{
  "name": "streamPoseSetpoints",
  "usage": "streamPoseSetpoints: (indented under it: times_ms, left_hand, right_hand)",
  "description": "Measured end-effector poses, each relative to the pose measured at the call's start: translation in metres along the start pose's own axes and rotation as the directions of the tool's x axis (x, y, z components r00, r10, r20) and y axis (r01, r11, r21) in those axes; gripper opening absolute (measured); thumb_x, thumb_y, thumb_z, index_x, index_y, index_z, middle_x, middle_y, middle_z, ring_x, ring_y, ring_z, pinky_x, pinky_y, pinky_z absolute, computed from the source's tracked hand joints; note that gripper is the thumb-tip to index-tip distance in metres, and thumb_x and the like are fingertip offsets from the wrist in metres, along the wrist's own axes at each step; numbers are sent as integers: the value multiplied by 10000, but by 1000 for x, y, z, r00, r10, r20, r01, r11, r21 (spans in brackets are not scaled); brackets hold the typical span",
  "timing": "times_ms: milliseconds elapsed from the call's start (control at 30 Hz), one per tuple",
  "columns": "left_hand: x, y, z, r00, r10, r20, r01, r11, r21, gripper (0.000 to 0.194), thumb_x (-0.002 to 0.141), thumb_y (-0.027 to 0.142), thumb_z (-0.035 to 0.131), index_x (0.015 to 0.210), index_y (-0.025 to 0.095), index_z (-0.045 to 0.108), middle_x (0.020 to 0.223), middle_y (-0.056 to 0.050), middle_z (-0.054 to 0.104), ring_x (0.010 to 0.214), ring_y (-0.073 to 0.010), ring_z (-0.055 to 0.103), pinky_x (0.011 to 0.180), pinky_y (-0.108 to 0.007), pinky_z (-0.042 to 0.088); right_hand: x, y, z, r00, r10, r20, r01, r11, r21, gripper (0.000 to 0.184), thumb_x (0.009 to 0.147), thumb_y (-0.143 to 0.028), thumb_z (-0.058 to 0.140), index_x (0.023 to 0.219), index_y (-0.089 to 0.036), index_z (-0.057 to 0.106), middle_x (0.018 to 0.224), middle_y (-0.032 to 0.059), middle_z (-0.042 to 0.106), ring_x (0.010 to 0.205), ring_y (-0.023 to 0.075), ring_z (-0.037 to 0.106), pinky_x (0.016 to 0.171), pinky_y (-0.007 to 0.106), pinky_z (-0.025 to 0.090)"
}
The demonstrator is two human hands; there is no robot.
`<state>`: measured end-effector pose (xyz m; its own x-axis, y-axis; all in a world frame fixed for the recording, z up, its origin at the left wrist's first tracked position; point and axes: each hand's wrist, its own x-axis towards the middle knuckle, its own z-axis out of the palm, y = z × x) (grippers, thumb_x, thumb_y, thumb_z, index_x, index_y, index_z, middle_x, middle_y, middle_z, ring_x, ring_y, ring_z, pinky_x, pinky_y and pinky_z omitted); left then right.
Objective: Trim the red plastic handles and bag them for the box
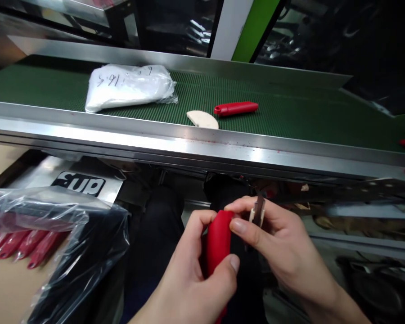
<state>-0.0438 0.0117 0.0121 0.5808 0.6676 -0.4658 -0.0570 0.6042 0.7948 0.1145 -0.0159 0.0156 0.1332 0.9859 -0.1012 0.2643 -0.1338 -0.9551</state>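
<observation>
Red handle gripped by left hand, right hand gripping one brown piece, one white bag beyond

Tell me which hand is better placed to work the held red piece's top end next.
Probably the right hand: its thumb is at that end, while the left hand grips the red piece.

Smooth plastic handle, ribbed matt belt, shiny metal rail, glossy plastic packet.

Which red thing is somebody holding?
The red piece gripped in the left hand; nobody is holding the others, like the red one lying on the green belt.
</observation>
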Motion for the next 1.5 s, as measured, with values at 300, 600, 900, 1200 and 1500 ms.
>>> streamPoseSetpoints:
  times_ms: [300, 600, 900, 1200, 1500]
  left_hand:
    - [8, -4, -8, 1000, -6, 1, 6, 1000, 1, 236, 808, 288, 647, 993, 212, 523, 762, 10, 541, 549, -90, 411, 499, -209, 344]
    - [14, 1, -16, 982, 95, -162, -115, 986, -120, 182, 847, 251, 611, 999, 180, 540, 601, 11, 576, 496, -109, 477, 465, -198, 401]
    - [10, 2, -21, 983, 50, -176, -68, 992, -102, 266, 812, 317, 698, 1008, 203, 559, 567, 20, 565, 453, -94, 458, 419, -168, 347]
    - [7, 0, -11, 986, 71, -154, -85, 993, -83, 151, 841, 242, 622, 970, 192, 563, 532, 41, 495, 453, -79, 386, 430, -168, 326]
    - [6, -2, -11, 997, 45, -64, -51, 993, -103, 126, 881, 255, 579, 983, 195, 536, 493, 48, 481, 417, -69, 349, 418, -153, 327]
  right_hand:
    - [11, 3, 4, 995, 69, 72, -75, 993, 89, 174, 944, -344, 576, 858, -205, 634, 755, -29, 613, 674, 86, 569, 602, 184, 473]
    - [4, 7, 3, 882, -467, 62, 422, 727, -542, 415, 894, -38, 531, 1259, -227, 581, 1110, 69, 641, 1001, 172, 608, 841, 334, 507]
    - [2, 3, 2, 766, -623, 160, 546, 498, -673, 443, 823, 39, 572, 1238, -111, 615, 1054, 141, 682, 923, 232, 632, 756, 399, 502]
    - [-2, 13, -6, 783, -606, 141, 536, 540, -649, 485, 829, 3, 567, 1277, -179, 603, 1070, 101, 681, 930, 210, 634, 762, 370, 506]
    - [-8, 24, -7, 770, -625, 131, 519, 492, -699, 531, 823, 15, 588, 1313, -189, 579, 1098, 96, 678, 929, 218, 604, 747, 371, 486]
